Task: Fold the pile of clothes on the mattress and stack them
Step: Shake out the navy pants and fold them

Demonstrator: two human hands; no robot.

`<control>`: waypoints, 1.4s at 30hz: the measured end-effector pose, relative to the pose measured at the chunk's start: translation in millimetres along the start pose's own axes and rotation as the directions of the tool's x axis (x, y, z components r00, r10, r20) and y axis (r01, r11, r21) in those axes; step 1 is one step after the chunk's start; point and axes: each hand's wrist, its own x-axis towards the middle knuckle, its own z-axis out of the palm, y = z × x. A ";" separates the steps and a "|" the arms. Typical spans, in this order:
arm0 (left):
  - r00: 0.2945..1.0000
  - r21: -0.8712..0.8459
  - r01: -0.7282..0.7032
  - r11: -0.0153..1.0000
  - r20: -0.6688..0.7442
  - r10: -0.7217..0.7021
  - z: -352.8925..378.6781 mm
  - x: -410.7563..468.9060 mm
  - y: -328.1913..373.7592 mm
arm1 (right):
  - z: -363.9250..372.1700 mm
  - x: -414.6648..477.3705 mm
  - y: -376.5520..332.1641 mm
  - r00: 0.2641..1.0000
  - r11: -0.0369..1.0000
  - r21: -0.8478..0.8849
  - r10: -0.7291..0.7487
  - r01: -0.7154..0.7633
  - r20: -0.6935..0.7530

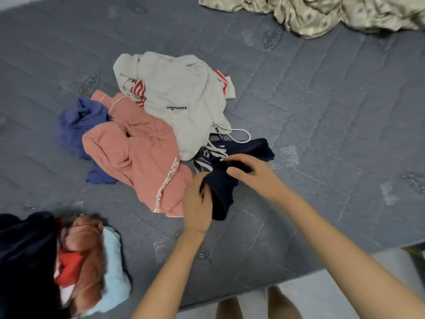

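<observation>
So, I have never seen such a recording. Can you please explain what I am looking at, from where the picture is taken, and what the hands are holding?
There is no machine here: a person works with two bare hands. The single picture comes from a camera worn on the head, looking forward and down, so both arms enter from below. The surface is a grey mattress. On it lies a loose pile: a cream top with red stripes, a pink garment with white lettering and a blue garment. At the lower left sits a stack of folded clothes, and a patterned sheet lies crumpled at the top. The left hand and the right hand both grip a navy garment at the pile's near edge.
</observation>
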 end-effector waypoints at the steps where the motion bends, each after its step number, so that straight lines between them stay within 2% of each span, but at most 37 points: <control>1: 0.999 -0.045 0.027 0.999 -0.041 -0.029 -0.3 -2.2 10.8 | -4.3 -7.2 -10.2 0.997 1.000 -0.021 0.023 -0.022 0.069; 4: 0.995 -0.098 0.070 0.993 -0.068 -0.076 -2.3 -0.5 39.9 | -17.8 -15.1 -28.6 0.992 0.994 -0.106 0.022 -0.009 0.123; 7: 0.999 0.040 0.016 0.999 -0.029 -0.015 -9.7 5.3 67.1 | -39.9 -20.0 -47.3 0.994 0.996 0.086 0.027 -0.037 0.105; 10: 0.994 0.235 -0.105 0.966 0.053 0.095 -20.7 13.0 100.6 | -65.7 -30.7 -67.4 0.994 0.988 0.151 0.026 -0.042 0.108; 13: 0.968 0.497 -0.250 0.831 0.106 0.228 -29.0 12.6 131.1 | -86.0 -46.0 -87.6 0.990 0.986 0.154 0.034 -0.055 0.135; 14: 0.958 0.582 -0.278 0.764 0.111 0.265 -29.3 10.3 140.2 | -92.1 -49.2 -92.0 0.991 0.985 0.160 0.038 -0.058 0.126; 15: 0.958 0.612 -0.274 0.742 0.102 0.269 -29.5 7.2 151.5 | -97.5 -51.9 -97.8 0.992 0.985 0.163 0.042 -0.061 0.117; 18: 0.972 0.563 -0.206 0.801 0.024 0.233 -33.2 2.5 182.8 | -111.0 -57.3 -124.6 0.992 0.990 0.141 0.002 -0.020 0.128; 20: 0.968 0.495 -0.214 0.842 -0.009 0.252 -40.3 5.1 200.3 | -118.2 -59.6 -148.6 0.990 0.988 0.150 -0.054 0.034 0.129; 24: 0.961 0.281 -0.273 0.920 0.039 0.273 -61.5 12.2 236.7 | -128.9 -59.4 -193.9 0.987 0.990 0.116 -0.100 0.085 0.125; 27: 0.948 0.119 -0.315 0.942 0.087 0.306 -80.8 12.6 267.4 | -138.7 -58.1 -220.4 0.994 0.980 0.193 -0.071 0.054 0.080; 30: 0.941 0.076 -0.335 0.939 0.069 0.330 -98.4 12.7 292.5 | -146.9 -65.4 -243.7 0.958 0.985 0.131 -0.140 0.110 0.251; 33: 0.923 0.148 -0.376 0.915 -0.021 0.383 -116.4 17.9 311.7 | -142.1 -72.8 -260.2 0.904 0.982 0.054 -0.189 0.182 0.383; 35: 0.882 0.332 -0.427 0.841 -0.051 0.468 -126.8 23.3 321.7 | -136.5 -73.9 -267.2 0.916 0.970 0.013 -0.235 0.244 0.324; 38: 0.878 0.554 -0.332 0.764 -0.114 0.464 -138.5 28.3 337.5 | -130.2 -73.8 -283.2 0.931 0.933 -0.058 -0.347 0.354 0.109; 42: 0.858 0.534 -0.318 0.784 -0.191 0.477 -159.0 41.8 367.2 | -123.5 -79.8 -302.4 0.895 0.893 -0.125 -0.442 0.433 -0.057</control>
